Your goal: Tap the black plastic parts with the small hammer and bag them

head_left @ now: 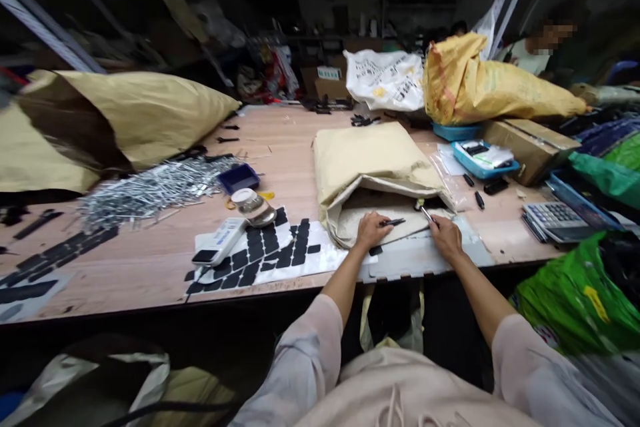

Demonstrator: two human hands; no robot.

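Note:
My left hand is closed on a small, dark, slender piece that points to the right. In my right hand is a thin, shiny metal rod, angled up and to the left, with a small pale piece at its far end. Both hands are at the mouth of a tan paper sack, which lies on its side and gapes toward me. Under my wrists a grey sheet lies along the table's front edge. The inside of the sack is mostly in shadow.
Left of the sack are a jar, a white device, black stickers and a dark blue tray. A pile of metal rods lies by another open sack. On the right are a calculator and a green bag.

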